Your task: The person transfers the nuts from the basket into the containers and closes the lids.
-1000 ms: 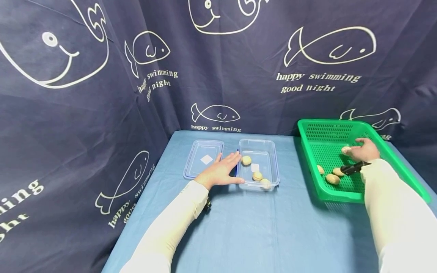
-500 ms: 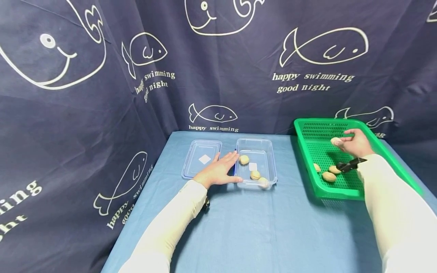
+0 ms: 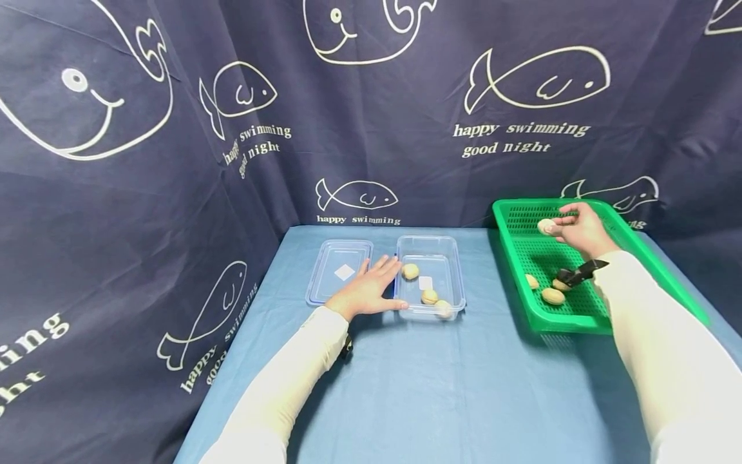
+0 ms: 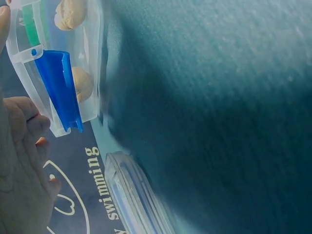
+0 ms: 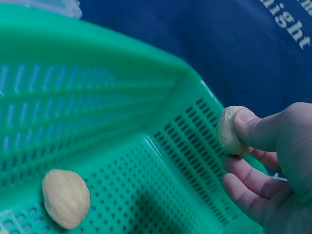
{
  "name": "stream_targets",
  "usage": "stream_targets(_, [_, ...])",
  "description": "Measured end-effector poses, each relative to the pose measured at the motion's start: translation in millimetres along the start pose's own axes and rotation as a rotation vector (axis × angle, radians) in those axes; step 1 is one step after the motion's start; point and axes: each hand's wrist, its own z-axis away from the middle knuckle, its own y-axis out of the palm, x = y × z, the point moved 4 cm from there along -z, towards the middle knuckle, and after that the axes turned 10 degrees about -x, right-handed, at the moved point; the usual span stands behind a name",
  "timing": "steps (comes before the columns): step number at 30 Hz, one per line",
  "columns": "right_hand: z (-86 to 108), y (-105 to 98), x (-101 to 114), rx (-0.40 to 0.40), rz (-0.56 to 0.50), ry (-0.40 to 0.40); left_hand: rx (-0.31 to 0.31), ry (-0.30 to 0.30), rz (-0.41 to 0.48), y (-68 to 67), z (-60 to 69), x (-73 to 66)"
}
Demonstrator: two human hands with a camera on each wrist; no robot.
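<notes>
My right hand (image 3: 584, 231) pinches a walnut (image 3: 546, 226) between thumb and fingers, raised over the back part of the green basket (image 3: 506, 258). In the right wrist view the held walnut (image 5: 229, 130) shows near the basket's rim, and another walnut (image 5: 66, 199) lies on the basket floor. My left hand (image 3: 366, 288) has its fingers spread against the left side of a clear plastic box (image 3: 459, 274). Inside that box lie three walnuts, one at the left (image 3: 409, 271). A blue side latch (image 4: 59, 90) of the box hangs down in the left wrist view.
The box's clear lid (image 3: 339, 272) lies flat on the blue table cloth (image 3: 452, 386), left of the box and partly behind my left hand. A few walnuts (image 3: 552, 296) rest at the front left of the basket. A dark printed curtain (image 3: 406, 129) hangs behind.
My right hand has lifted the walnut from inside the basket and carried it up and leftward. The left hand keeps its place against the box. The head view has shifted slightly.
</notes>
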Motion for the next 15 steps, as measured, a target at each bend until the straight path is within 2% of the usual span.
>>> stream_targets(7, [4.5,16,23,0.029,-0.020,-0.048,0.005,-0.002,-0.037,-2.3,1.0,6.9])
stream_targets(12, [11.2,20,40,0.021,-0.037,-0.091,-0.009,0.008,-0.017,-4.8,-1.9,3.7])
stream_targets(15, [19.0,24,46,0.041,-0.042,-0.092,0.005,0.010,-0.026,-1.8,-2.0,0.0])
